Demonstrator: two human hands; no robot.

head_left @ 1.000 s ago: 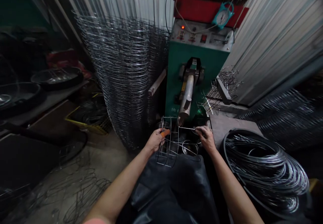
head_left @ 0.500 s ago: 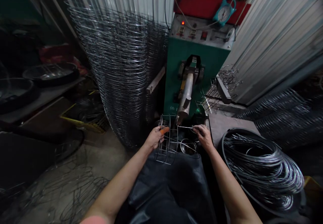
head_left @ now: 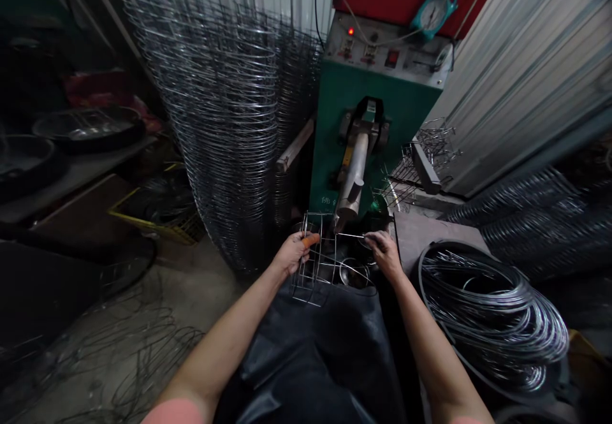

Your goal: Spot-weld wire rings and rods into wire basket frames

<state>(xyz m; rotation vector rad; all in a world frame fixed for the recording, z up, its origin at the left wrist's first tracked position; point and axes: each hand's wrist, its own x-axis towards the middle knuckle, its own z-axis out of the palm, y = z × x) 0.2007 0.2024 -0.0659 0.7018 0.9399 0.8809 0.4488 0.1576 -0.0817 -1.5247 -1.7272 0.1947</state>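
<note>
A small wire frame of thin metal rods stands over my lap, below the metal arm of a green machine. My left hand is closed around the frame's left side; an orange cover wraps one finger. My right hand pinches the right end of a thin metal rod. The rod's left end lies at the tip of the machine's arm, by the frame; whether they are joined is too small to tell.
Tall stacks of wire rings rise at the left. A coil of wire lies in a round tub at the right, beside a grey surface. A yellow crate and loose wires are on the floor.
The view has shifted slightly. Both hands keep their holds, and the wire frame sits at a slightly different tilt under the machine's arm.
</note>
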